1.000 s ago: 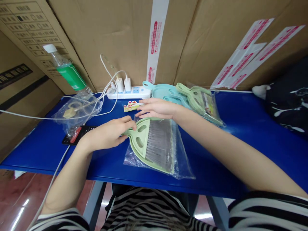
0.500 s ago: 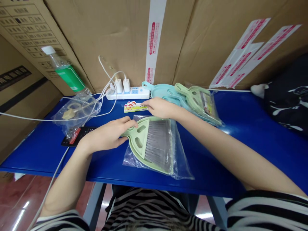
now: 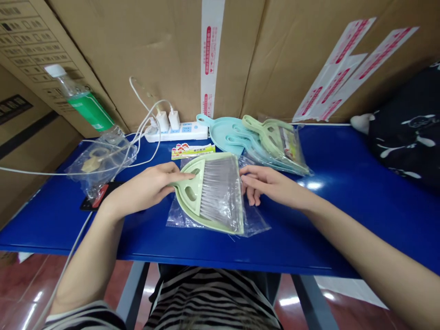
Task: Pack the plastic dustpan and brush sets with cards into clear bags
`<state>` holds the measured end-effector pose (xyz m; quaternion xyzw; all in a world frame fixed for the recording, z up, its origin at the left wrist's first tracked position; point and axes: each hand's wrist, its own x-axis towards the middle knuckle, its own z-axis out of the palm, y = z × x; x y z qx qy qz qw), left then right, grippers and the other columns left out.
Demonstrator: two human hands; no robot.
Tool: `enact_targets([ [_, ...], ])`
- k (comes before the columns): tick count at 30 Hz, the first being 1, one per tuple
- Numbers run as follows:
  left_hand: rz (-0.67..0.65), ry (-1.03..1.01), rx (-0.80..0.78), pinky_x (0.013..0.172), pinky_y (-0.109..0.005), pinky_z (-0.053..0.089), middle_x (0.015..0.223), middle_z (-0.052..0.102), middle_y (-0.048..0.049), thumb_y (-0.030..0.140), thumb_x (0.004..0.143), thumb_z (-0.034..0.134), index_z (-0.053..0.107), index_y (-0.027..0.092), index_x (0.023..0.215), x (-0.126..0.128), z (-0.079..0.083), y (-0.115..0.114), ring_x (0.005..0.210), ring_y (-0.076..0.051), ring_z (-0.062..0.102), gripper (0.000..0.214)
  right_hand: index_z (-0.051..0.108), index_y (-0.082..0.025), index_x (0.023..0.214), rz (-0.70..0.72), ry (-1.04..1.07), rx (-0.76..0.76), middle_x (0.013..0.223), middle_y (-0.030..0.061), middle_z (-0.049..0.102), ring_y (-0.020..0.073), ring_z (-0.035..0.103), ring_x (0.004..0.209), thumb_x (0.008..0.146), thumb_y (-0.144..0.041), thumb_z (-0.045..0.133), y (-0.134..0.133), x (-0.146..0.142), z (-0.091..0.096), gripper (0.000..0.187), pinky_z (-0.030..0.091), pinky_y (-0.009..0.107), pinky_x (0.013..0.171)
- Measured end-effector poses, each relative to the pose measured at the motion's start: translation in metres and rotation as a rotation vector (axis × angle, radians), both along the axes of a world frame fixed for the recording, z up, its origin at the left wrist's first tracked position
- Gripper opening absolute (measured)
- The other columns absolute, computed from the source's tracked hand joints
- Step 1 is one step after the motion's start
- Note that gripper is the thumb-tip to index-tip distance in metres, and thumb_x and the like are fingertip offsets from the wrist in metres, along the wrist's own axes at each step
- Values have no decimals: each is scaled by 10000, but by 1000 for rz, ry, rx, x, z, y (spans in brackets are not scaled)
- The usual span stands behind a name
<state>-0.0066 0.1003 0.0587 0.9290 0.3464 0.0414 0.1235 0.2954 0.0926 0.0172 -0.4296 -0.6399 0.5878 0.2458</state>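
Plainly, the left hand (image 3: pixel 154 183) grasps the handle (image 3: pixel 178 184) of the dustpan (image 3: pixel 206 222), forefinger out along the brush (image 3: pixel 218 188); the right hand (image 3: pixel 264 184) has its fingertips at the wide edge, though whether they pinch cannot be told. Steady left pressure, with the right squaring that edge, should keep the pair nested. The dustpan lies nearside of the strip (image 3: pixel 192 133), the card (image 3: pixel 192 150) between. Half a second ago the right hand was at the card.
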Motion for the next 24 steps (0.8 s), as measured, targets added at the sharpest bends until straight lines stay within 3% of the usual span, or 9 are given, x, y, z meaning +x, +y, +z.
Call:
enact_targets([
  [3,-7,-28,35,868,-323,527,1084,605,-69,156,966,403,556,283,1351,5,0,-2,947,-175,626,433,494,-221,816,-62,199,-157,638,-56,576,99,599,519,758,-527,719,1,-2,0,385,459,216,448],
  [6,-11,-33,70,886,-343,530,1125,589,-74,147,972,380,560,302,1342,10,-1,-4,988,-181,613,440,553,-227,937,-89,314,-239,746,-26,665,118,655,629,736,-467,773,-2,-4,-1,382,548,239,558],
  [9,-2,-57,156,934,-395,519,1178,568,-84,113,957,392,564,315,1330,14,-2,-5,1079,-207,580,458,569,-247,1095,-116,362,-251,978,31,731,162,706,806,756,-409,766,-4,-4,-5,424,598,321,732],
  [13,-45,-110,331,1020,-498,454,1321,514,-124,170,929,528,549,284,1342,19,-2,-7,1261,-282,468,429,592,-254,1105,-224,390,-228,1022,43,744,192,717,868,764,-363,740,-4,-2,-9,388,595,354,800],
  [16,-160,-170,429,959,-441,481,1271,589,-94,231,964,514,581,305,1300,23,-4,-11,1156,-245,544,351,608,-253,1041,-268,388,-227,1036,51,745,203,717,886,758,-360,727,-4,-1,-7,325,591,362,825],
  [19,-208,-253,557,844,-353,498,1136,682,-35,166,1002,408,581,344,1295,25,-6,-14,1027,-188,603,384,616,-253,1006,-269,363,-211,1053,59,739,214,715,904,769,-370,703,-3,0,-5,278,582,381,855],
  [22,-163,-245,740,758,-335,489,1063,725,-3,141,1003,404,535,336,1353,16,-3,-14,942,-176,596,421,617,-253,1025,-263,345,-171,1041,59,737,225,711,926,786,-383,672,-2,2,-3,278,576,402,860],
  [24,-52,-219,835,725,-339,472,1069,729,21,136,1001,427,536,340,1350,2,3,-12,888,-158,575,419,616,-251,1033,-267,338,-153,1055,61,735,231,706,955,787,-386,667,0,5,-3,286,570,408,867],
])
